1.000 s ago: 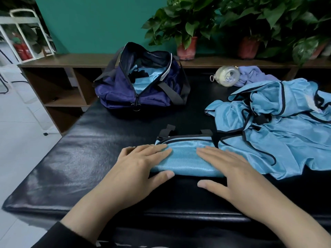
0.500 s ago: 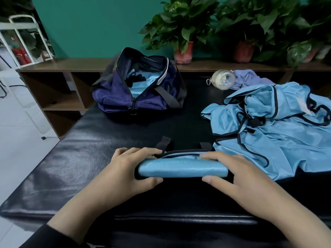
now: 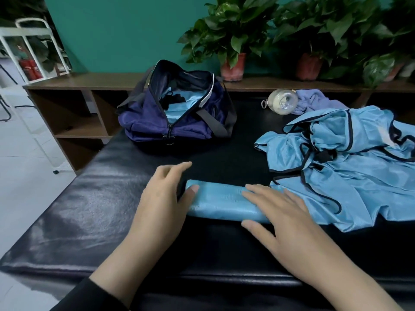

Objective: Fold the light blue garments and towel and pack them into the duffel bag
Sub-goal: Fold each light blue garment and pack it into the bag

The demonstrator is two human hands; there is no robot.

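Two hands lay on a folded light blue garment [image 3: 222, 203] at the black desk's [image 3: 89, 212] near edge. Left hand [image 3: 166, 198] cupped its left end, fingers relaxed; right hand [image 3: 280, 212] pressed flat, fingers spread. Unfolded blue garments [image 3: 350, 167] sat just right; the open duffel bag [image 3: 179, 115] stood behind.

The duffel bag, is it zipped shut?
No, the duffel bag lies unzipped with its top gaping wide, and light blue fabric shows inside it.
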